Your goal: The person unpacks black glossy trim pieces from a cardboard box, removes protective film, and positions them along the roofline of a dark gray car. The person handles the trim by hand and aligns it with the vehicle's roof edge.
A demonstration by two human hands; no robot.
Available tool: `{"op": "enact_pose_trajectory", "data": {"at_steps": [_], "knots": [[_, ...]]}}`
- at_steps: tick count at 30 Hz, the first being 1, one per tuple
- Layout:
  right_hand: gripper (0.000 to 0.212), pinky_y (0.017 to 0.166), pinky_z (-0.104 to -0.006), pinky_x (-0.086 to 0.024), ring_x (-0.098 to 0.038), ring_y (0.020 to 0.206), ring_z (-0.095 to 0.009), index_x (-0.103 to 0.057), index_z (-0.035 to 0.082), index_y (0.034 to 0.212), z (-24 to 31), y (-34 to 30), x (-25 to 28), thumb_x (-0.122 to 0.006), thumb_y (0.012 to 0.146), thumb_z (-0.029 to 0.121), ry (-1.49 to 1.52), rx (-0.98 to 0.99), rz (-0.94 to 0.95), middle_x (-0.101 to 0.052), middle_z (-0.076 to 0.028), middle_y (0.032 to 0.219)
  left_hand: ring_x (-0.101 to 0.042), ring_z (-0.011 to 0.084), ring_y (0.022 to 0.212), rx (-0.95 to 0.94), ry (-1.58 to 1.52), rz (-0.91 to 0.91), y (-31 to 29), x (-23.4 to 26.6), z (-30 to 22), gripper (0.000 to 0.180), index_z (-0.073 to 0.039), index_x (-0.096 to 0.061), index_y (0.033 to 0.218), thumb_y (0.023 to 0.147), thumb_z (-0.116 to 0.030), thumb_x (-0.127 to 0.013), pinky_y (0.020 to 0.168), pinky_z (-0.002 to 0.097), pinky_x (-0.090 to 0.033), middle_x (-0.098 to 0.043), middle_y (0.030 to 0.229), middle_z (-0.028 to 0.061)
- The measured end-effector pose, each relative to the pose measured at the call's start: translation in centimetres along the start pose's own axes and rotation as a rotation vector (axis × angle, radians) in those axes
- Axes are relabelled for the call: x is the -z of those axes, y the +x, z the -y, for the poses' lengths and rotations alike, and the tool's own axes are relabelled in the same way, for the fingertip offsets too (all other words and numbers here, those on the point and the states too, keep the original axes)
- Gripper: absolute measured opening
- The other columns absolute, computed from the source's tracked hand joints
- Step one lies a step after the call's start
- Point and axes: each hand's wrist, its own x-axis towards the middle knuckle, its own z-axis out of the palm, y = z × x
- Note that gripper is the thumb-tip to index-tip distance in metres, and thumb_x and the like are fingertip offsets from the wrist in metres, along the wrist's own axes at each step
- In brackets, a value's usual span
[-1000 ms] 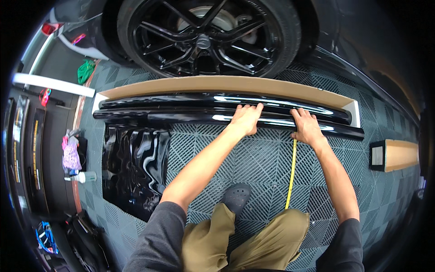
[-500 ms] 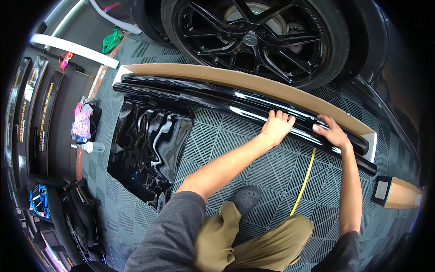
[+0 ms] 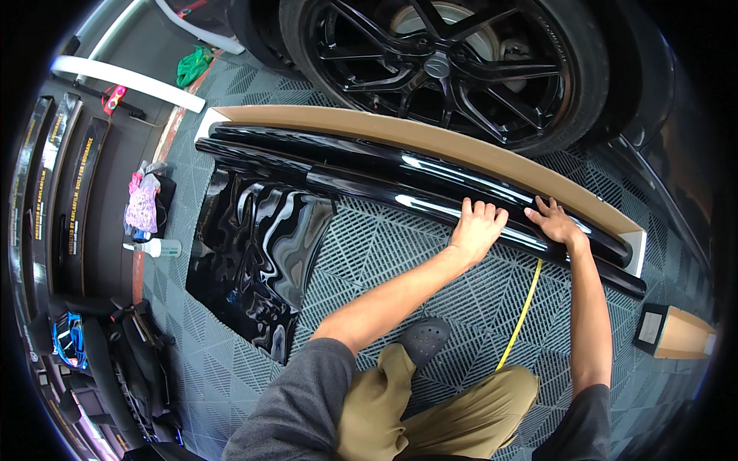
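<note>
My left hand [image 3: 478, 230] lies over the front roll of glossy black film [image 3: 369, 190], its fingers together and curled across the top. To its right, my right hand [image 3: 557, 224] rests spread on the rear roll of black film [image 3: 346, 147], thumb and fingers apart. This rear roll lies inside a long open cardboard box [image 3: 446, 132] with white ends. The front roll runs along the box's near side. A wavy sheet of loose black film [image 3: 257, 253] extends from its left part onto the floor. The undersides of both rolls are hidden.
A car wheel [image 3: 438, 65] stands just behind the box. A yellow tape strip [image 3: 520, 315] crosses the grey grid floor. Another open box [image 3: 676, 332] lies at right. At left are a spray bottle [image 3: 161, 247], a pink cloth [image 3: 142, 201], a green cloth [image 3: 194, 66] and long black boxes [image 3: 84, 184].
My right hand has spread its fingers and shifted slightly left on the rear roll. My left hand stays on the front roll. The whole view has shifted slightly.
</note>
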Motion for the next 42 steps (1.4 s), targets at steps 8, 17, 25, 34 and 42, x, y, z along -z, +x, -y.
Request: {"op": "enact_pose_trajectory", "data": {"at_steps": [8, 17, 25, 34, 42], "knots": [[0.085, 0.116, -0.0532, -0.008, -0.004, 0.144, -0.038, -0.014, 0.02, 0.152, 0.9, 1.5, 0.9, -0.036, 0.087, 0.071, -0.11, -0.024, 0.053, -0.002, -0.02, 0.156, -0.057, 0.0263, 0.094, -0.023, -0.025, -0.005, -1.2, 0.9, 0.0, 0.037, -0.006, -0.053, 0.112, 0.076, -0.011, -0.062, 0.091, 0.0513, -0.038, -0.059, 0.094, 0.0098], [0.079, 0.115, -0.0425, -0.021, -0.024, 0.139, -0.039, -0.035, 0.008, 0.145, 0.4, 3.0, 1.4, -0.042, 0.089, 0.063, -0.006, 0.139, -0.151, -0.029, -0.025, 0.149, -0.057, 0.0268, 0.093, -0.021, -0.085, 0.014, -3.0, 1.7, -0.8, 0.036, -0.007, -0.054, 0.111, 0.076, -0.011, -0.061, 0.089, 0.0504, -0.038, -0.059, 0.094, 0.0103], [0.093, 0.115, -0.0494, -0.015, -0.015, 0.142, -0.041, -0.018, 0.013, 0.151, 1.3, 1.5, -1.7, -0.033, 0.084, 0.077, 0.147, -0.058, -0.02, -0.006, -0.025, 0.154, -0.059, 0.0263, 0.09, -0.036, -0.092, -0.017, -2.8, 1.8, -0.9, 0.023, -0.01, -0.054, 0.1, 0.077, -0.012, -0.059, 0.081, 0.0475, -0.04, -0.061, 0.09, 0.0094], [0.103, 0.114, -0.0563, -0.003, 0.0, 0.144, -0.042, -0.014, 0.014, 0.152, 3.8, 5.1, -0.8, -0.043, 0.077, 0.079, 0.14, -0.161, -0.024, -0.005, -0.022, 0.156, -0.06, 0.0287, 0.088, -0.073, -0.14, 0.082, -4.7, 2.9, -1.2, 0.03, -0.008, -0.055, 0.102, 0.073, -0.004, -0.061, 0.08, 0.0478, -0.042, -0.062, 0.091, 0.0117], [0.086, 0.112, -0.0619, -0.01, -0.01, 0.143, -0.041, -0.027, 0.015, 0.149, 1.2, 5.1, -1.6, -0.047, 0.084, 0.068, 0.225, 0.028, -0.3, -0.015, -0.019, 0.155, -0.058, 0.0258, 0.083, -0.099, -0.214, 0.099, -9.5, 3.9, -2.3, 0.027, -0.007, -0.055, 0.099, 0.073, -0.006, -0.062, 0.078, 0.0453, -0.042, -0.06, 0.086, 0.0093]]}}
